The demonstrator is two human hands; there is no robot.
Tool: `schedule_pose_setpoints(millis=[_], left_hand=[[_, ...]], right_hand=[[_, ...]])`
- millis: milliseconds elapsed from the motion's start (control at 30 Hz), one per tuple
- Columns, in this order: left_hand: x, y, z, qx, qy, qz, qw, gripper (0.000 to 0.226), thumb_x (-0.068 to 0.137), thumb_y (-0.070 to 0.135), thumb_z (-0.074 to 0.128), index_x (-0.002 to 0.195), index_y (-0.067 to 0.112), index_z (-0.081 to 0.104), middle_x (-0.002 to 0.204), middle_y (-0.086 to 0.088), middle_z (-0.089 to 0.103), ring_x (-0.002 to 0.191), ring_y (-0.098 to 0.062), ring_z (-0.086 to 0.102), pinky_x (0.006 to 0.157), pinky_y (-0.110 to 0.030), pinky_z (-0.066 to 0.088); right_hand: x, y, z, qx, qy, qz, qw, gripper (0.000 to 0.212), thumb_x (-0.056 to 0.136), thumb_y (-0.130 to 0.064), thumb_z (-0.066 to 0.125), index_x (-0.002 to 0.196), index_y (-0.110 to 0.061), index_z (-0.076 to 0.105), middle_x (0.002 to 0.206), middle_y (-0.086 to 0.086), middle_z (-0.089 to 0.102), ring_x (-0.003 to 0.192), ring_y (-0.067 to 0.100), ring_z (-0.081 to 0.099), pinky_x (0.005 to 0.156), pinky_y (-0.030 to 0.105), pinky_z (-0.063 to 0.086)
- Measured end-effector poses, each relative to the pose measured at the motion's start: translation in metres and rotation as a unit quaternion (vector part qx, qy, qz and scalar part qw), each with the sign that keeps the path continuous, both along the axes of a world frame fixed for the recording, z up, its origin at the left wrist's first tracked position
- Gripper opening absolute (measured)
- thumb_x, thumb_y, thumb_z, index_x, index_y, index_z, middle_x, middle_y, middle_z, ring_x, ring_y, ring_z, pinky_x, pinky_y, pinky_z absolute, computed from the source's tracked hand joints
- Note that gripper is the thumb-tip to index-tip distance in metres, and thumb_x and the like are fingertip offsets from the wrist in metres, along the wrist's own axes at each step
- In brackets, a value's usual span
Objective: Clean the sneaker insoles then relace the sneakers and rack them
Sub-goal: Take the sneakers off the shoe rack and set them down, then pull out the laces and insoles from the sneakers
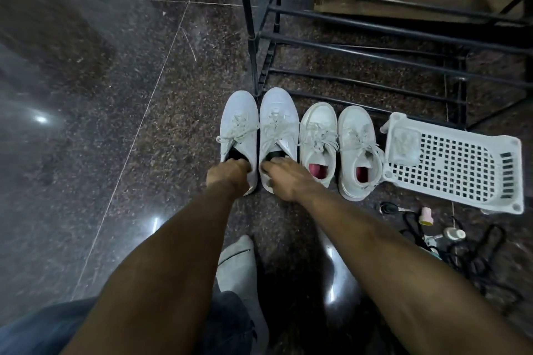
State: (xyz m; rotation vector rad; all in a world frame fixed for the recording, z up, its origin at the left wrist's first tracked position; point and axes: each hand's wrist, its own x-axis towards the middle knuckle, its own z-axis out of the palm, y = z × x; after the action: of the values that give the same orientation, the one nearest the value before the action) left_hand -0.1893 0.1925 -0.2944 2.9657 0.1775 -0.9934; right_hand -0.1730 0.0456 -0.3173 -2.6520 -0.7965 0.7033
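Sneakers, pr 1 (black insoles): left shoe [238, 131], right shoe [279, 132], on floor touching rack [375, 34] foot, toes pointing away. Left hand [229, 174] & right hand [284, 179] grip curled into heel openings, one each. Pr 2 [337, 147] just right, untouched.

We see polished stone floor [86, 95], dark, speckled, glossy, throwing back light spots. Shoe rack [375, 32]: black metal bars, smooth, dull sheen. Left pair of sneakers [259, 124]: white cloth uppers, matt, woven laces. Right pair of sneakers [337, 135]: white, smoother, leather-like, faint shine; pink lining inside. Basket [455, 164]: white perforated plastic, matt. Sock [239, 262]: pale knitted cloth. Trousers [34, 328]: blue denim.
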Motion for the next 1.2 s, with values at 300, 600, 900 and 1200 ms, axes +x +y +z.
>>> schedule_pose_setpoints(millis=[300, 600, 900, 1200], left_hand=[[-0.001, -0.062, 0.035, -0.107, -0.171, 0.050, 0.978, 0.026, 0.091, 0.027, 0.051, 0.110, 0.017, 0.064, 0.110, -0.014, 0.066, 0.100, -0.036, 0.062, 0.078, -0.039, 0.048], [-0.069, -0.126, 0.033, -0.218, -0.078, 0.109, 0.967, 0.024, 0.090, 0.019, 0.047, 0.102, 0.023, 0.066, 0.110, -0.010, 0.065, 0.104, -0.033, 0.062, 0.085, -0.038, 0.049], [-0.142, -0.143, -0.004, -0.293, -0.012, 0.274, 0.916, 0.009, 0.080, 0.023, 0.061, 0.077, 0.029, 0.067, 0.105, -0.009, 0.071, 0.100, -0.029, 0.065, 0.090, -0.040, 0.053], [-0.169, -0.168, -0.022, -0.340, -0.003, 0.261, 0.903, 0.022, 0.081, 0.005, 0.060, 0.092, 0.019, 0.073, 0.105, -0.016, 0.071, 0.100, -0.032, 0.066, 0.089, -0.037, 0.052]], right_hand=[[-0.023, -0.099, 0.030, -0.076, -0.148, -0.266, 0.950, 0.034, 0.088, -0.026, 0.053, 0.119, -0.014, 0.056, 0.119, 0.006, 0.054, 0.112, 0.026, 0.048, 0.095, 0.039, 0.037], [-0.055, -0.125, 0.030, -0.142, 0.023, -0.207, 0.968, 0.045, 0.086, -0.023, 0.058, 0.130, -0.019, 0.053, 0.131, 0.009, 0.053, 0.125, 0.028, 0.046, 0.103, 0.040, 0.036], [-0.165, -0.123, 0.032, -0.089, 0.181, -0.182, 0.962, 0.026, 0.080, -0.025, 0.062, 0.105, -0.020, 0.069, 0.113, 0.012, 0.067, 0.107, 0.031, 0.062, 0.083, 0.032, 0.050], [-0.218, -0.155, 0.030, -0.034, 0.127, -0.432, 0.892, 0.029, 0.079, -0.033, 0.054, 0.099, -0.021, 0.072, 0.107, 0.011, 0.070, 0.101, 0.033, 0.065, 0.082, 0.033, 0.050]])
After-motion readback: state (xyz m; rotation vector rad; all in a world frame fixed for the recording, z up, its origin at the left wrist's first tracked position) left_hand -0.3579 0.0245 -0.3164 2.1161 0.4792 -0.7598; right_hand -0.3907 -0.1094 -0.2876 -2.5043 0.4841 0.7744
